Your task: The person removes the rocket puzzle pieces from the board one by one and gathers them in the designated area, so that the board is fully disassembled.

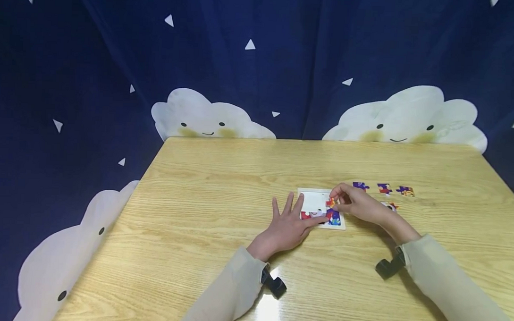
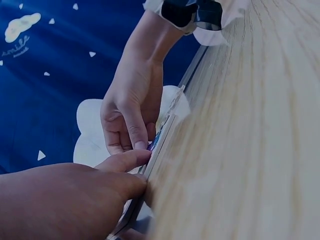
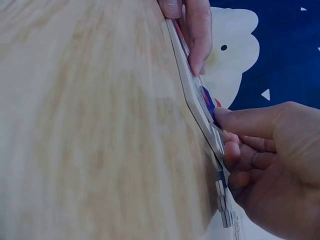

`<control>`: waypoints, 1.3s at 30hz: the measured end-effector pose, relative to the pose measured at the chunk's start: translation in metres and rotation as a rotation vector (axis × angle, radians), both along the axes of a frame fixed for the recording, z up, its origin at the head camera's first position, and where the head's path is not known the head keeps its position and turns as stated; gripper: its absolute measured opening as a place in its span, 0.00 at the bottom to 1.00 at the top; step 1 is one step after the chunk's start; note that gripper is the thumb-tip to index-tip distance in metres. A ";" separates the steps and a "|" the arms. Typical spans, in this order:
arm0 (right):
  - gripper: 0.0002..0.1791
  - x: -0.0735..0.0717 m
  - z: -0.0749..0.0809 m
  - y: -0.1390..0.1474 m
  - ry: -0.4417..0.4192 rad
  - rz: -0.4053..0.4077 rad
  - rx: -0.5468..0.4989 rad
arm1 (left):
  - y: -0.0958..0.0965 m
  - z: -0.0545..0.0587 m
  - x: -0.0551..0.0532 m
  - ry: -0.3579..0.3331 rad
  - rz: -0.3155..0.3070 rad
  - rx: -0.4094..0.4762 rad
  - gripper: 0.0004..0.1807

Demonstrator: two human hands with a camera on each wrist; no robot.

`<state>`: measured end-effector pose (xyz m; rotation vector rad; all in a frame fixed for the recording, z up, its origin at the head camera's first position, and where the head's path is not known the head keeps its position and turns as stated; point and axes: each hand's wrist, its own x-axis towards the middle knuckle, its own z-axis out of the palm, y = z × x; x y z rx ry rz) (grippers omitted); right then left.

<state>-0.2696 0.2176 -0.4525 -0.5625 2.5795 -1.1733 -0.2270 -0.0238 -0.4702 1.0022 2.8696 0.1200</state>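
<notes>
A white puzzle tray (image 1: 319,190) lies on the wooden table, with joined colourful pieces along its near side and white backing showing in its far left part. My left hand (image 1: 286,227) rests at the tray's left and near side with fingers spread, one finger reaching across the placed pieces. Over the tray's right part, my right hand (image 1: 359,202) pinches a red and orange puzzle piece (image 1: 330,202) between thumb and fingers. In the right wrist view the right thumb and fingers (image 3: 232,117) are right at the tray's edge, beside a blue piece (image 3: 207,102).
Beyond the right hand lie loose puzzle pieces: a purple one (image 1: 360,185), a purple and red one (image 1: 384,188) and a purple and orange one (image 1: 406,191). Another piece (image 1: 391,206) is partly hidden by the right wrist. A dark blue curtain (image 1: 286,62) hangs behind the table.
</notes>
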 end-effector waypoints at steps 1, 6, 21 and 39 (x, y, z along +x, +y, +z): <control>0.14 0.000 0.000 -0.001 -0.005 0.000 0.000 | 0.000 0.000 0.000 -0.001 0.003 -0.003 0.24; 0.14 0.002 0.001 -0.002 0.004 0.002 0.005 | 0.001 0.002 0.001 -0.009 0.011 -0.010 0.24; 0.11 -0.002 0.001 -0.004 0.056 0.052 0.071 | 0.000 0.005 0.003 -0.084 -0.003 0.008 0.28; 0.11 0.002 -0.004 -0.001 0.117 0.019 0.025 | 0.007 0.011 0.002 -0.070 0.022 -0.042 0.29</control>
